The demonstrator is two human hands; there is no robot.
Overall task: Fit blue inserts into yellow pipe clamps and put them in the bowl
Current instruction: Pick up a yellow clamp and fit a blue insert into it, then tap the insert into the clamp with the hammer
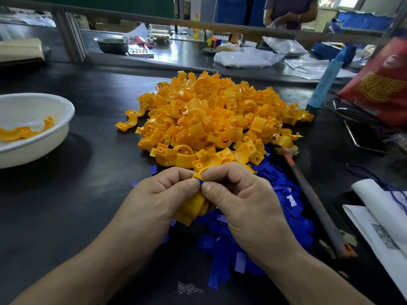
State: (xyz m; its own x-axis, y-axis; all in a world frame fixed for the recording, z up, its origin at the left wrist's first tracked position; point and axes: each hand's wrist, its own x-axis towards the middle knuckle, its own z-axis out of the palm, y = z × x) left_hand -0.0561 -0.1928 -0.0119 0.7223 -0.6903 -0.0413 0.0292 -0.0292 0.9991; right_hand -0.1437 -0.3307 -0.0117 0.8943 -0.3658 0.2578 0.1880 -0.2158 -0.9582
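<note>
Observation: your two hands meet just below the middle of the view.

- Your left hand (160,194) has its fingers curled round one yellow clamp (193,208), bracing it with an end lug turned upward.
- Your right hand (240,194) pinches a blue insert (199,180) between thumb and forefinger, directly on that lug.

Assessment: this grip suits pressing the insert home. One hand steadies while the other pushes. Your fingertips hide how far the insert is seated, so I cannot tell.

Layout:

- The pile of yellow clamps (211,119) lies at twelve o'clock from your hands.
- The loose blue inserts (222,243) lie at five o'clock, under your right wrist. Both supplies appear placed for short reaches.
- The white bowl (70,111) sits at ten o'clock, well apart, with finished clamps (22,132) already in it.

Finding: the held clamp has not yet gone to the bowl.
</note>
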